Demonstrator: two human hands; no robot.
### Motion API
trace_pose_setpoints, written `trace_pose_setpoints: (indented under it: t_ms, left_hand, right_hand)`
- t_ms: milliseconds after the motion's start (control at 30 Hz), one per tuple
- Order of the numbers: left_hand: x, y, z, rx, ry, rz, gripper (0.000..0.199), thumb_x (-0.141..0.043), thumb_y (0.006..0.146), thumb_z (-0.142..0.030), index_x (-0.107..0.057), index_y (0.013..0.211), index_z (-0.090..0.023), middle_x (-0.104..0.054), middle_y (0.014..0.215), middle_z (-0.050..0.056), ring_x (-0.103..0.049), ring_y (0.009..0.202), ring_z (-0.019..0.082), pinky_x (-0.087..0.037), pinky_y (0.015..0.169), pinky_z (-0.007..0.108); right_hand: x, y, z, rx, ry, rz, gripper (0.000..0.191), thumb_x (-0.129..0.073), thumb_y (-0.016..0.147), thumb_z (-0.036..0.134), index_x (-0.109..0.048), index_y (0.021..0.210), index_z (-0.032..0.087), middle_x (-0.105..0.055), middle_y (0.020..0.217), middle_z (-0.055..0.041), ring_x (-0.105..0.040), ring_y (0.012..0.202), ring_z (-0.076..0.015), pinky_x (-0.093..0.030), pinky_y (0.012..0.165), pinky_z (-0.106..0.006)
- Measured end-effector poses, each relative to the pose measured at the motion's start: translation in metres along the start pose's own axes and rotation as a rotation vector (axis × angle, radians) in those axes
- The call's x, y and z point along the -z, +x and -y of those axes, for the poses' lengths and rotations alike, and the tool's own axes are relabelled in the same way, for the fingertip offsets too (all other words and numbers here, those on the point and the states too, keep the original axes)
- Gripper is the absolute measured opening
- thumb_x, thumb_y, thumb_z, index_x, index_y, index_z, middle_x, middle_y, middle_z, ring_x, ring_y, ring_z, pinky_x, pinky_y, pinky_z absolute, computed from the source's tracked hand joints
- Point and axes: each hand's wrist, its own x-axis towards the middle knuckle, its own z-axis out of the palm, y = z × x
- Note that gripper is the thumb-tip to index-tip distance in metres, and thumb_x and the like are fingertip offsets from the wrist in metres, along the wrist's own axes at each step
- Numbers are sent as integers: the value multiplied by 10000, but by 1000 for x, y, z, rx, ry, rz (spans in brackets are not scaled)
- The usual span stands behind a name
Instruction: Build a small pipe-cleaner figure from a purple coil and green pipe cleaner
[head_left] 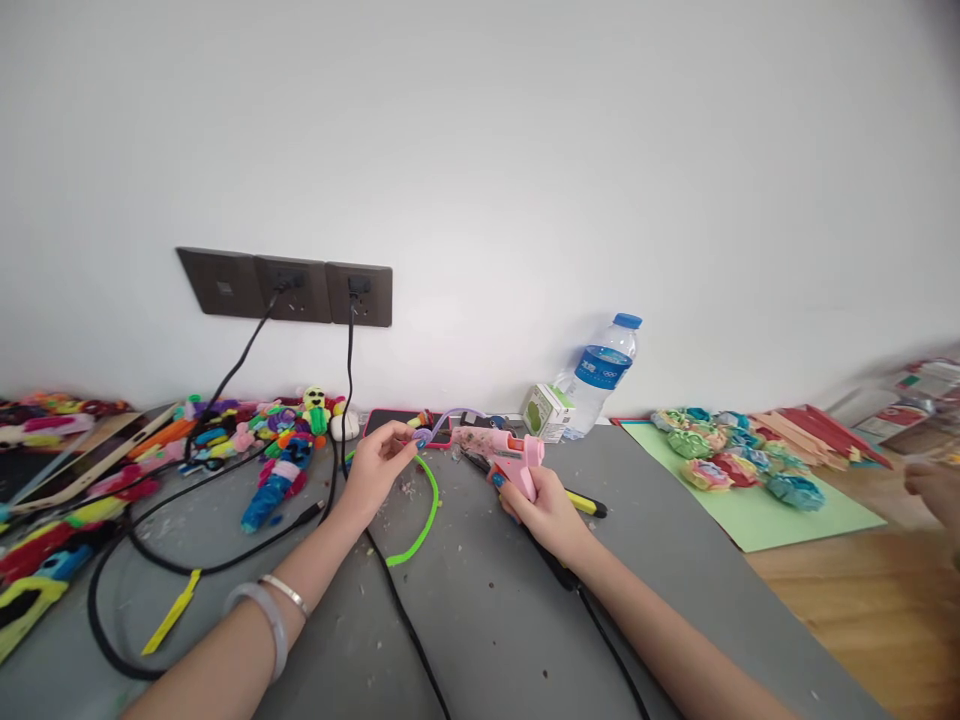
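My left hand (381, 465) pinches a lavender pipe cleaner (450, 415), whose free part arches to the right. In my right hand (551, 515) is a pink glue gun (504, 452), its nozzle end pointing left toward my left hand without touching it. A bright green pipe cleaner (429, 525) curves on the grey table (480, 640) just right of my left hand. Behind the hands lies a red-edged dark phone or tray (442, 437), partly covered. A yellow and black cutter (586, 503) sticks out beside my right hand.
Black cables (405, 615) cross the table from the wall sockets (360, 295). Colourful pipe-cleaner figures (281, 480) crowd the left. A water bottle (604, 375) and small box (547, 412) stand at the wall. Paper flowers (739, 465) lie right; another person's hand (934, 485) shows at the edge.
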Motion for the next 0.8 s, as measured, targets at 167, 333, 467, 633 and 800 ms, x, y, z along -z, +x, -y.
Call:
trace_pose_setpoints:
  t_ms: [167,333,467,633,800]
  left_hand:
    - [0,0,0,-8,14,11,128,-641,763,-294,-656,824,-182,-617,774,19,-538,662,148,-429,612,243]
    - [-1,0,-1,-18,9,20,134,-648,763,-304,-666,813,-182,-631,776,27,-553,671,157,-432,615,246]
    - [-1,-1,-3,-14,6,16,141,-655,759,-315,-676,807,-185,-638,776,26,-561,673,162,-435,616,249]
    - [-2,-1,-1,-16,1,22,136,-662,752,-308,-679,808,-185,-641,784,23,-565,680,160,-428,624,248]
    - [-1,0,-2,-10,5,23,138,-657,761,-316,-680,809,-189,-644,784,29,-568,682,167,-427,617,253]
  right_hand:
    - [0,0,0,14,-27,5,295,-496,752,320,-347,520,216,-418,446,32,-361,440,-96,-263,443,-236]
    - [-1,0,-4,16,-47,18,287,-482,760,308,-342,526,216,-411,458,33,-362,458,-99,-252,452,-240]
    - [-2,0,-5,8,-55,6,297,-491,757,316,-329,527,218,-390,454,39,-338,454,-94,-237,450,-240]
    - [-1,0,-4,6,-57,10,295,-490,746,317,-312,531,221,-381,459,40,-330,459,-93,-228,452,-240]
    - [-2,-1,-4,1,-74,4,294,-475,747,320,-291,537,228,-362,464,39,-326,470,-98,-225,464,-246]
